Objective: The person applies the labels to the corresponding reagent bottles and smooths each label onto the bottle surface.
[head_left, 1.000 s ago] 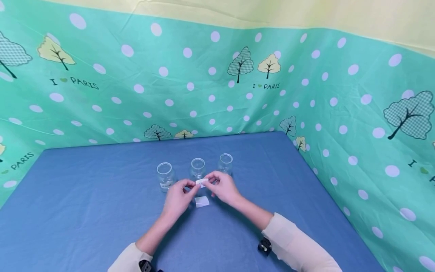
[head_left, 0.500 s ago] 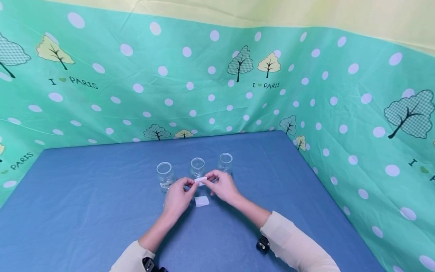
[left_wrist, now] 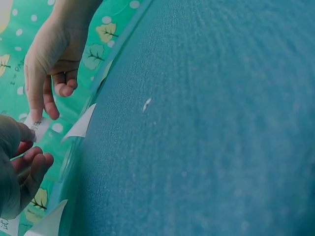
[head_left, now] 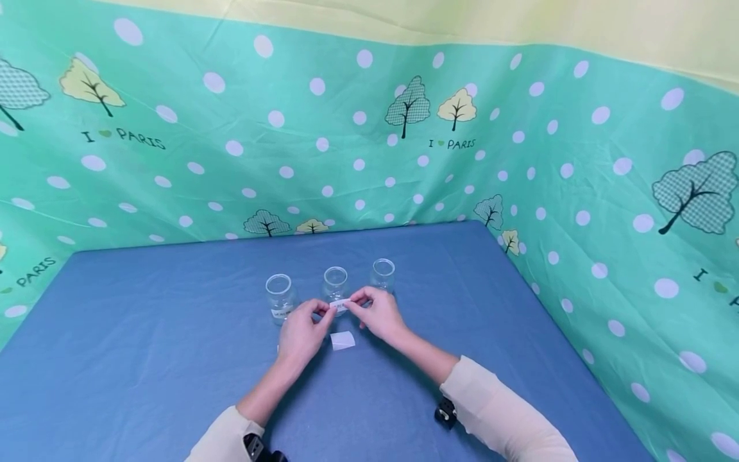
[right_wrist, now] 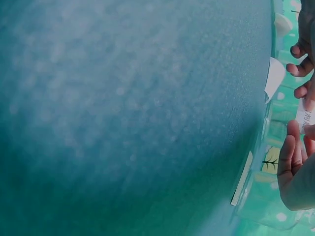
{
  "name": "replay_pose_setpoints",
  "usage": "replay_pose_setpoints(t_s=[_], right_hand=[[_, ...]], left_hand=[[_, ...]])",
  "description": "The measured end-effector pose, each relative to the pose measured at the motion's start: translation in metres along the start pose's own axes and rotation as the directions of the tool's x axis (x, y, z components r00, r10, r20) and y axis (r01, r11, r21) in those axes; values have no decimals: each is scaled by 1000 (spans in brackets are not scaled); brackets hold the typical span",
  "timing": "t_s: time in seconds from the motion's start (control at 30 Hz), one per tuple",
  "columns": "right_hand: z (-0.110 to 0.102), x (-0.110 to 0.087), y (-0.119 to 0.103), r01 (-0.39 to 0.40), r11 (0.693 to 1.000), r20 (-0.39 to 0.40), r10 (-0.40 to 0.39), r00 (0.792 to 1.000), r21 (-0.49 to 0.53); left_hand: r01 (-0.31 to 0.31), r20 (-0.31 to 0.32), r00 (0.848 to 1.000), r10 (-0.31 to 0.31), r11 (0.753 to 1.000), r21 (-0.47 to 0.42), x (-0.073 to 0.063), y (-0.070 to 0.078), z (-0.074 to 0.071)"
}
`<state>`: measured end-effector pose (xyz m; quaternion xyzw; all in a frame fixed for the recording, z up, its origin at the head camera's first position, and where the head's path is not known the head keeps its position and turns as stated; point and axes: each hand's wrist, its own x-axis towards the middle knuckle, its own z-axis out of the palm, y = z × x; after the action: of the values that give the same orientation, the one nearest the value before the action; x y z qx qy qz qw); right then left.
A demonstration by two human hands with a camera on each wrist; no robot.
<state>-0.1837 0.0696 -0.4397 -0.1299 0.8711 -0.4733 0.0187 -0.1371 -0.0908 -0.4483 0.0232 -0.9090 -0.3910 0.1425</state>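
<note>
A small white label (head_left: 339, 305) with dark writing is stretched between my hands, right in front of the middle glass jar (head_left: 335, 282). My left hand (head_left: 303, 330) pinches its left end between thumb and fingertips. At the other end, my right hand (head_left: 378, 314) pinches it the same way. Whether the label touches the glass I cannot tell. In the right wrist view the writing on the label (right_wrist: 305, 117) faces the camera. To the left stands another glass jar (head_left: 280, 292), bearing a white label (head_left: 281, 312) on its front.
A third glass jar (head_left: 383, 273) stands to the right, partly behind my right hand. A white piece of paper (head_left: 343, 340) lies on the blue tablecloth (head_left: 173, 333) below the hands. Patterned green curtains (head_left: 358, 128) enclose the table at the back and right.
Both hands have moved the label slightly away from me, closer to the middle jar, and its written side has tilted more upright. The jars and the paper have stayed put.
</note>
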Motion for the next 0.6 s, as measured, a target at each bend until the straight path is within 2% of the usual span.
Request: replay_pose_setpoints(t_s=[0.23, 0.6], right_hand=[[1, 2, 1, 5, 1000, -10, -5, 1000, -14], [2, 2, 2, 18, 1000, -33, -18, 999, -15]], left_hand=[[3, 1, 1000, -3, 1000, 9, 1, -1, 1], [-17, -34, 999, 18, 999, 40, 2, -1, 3]])
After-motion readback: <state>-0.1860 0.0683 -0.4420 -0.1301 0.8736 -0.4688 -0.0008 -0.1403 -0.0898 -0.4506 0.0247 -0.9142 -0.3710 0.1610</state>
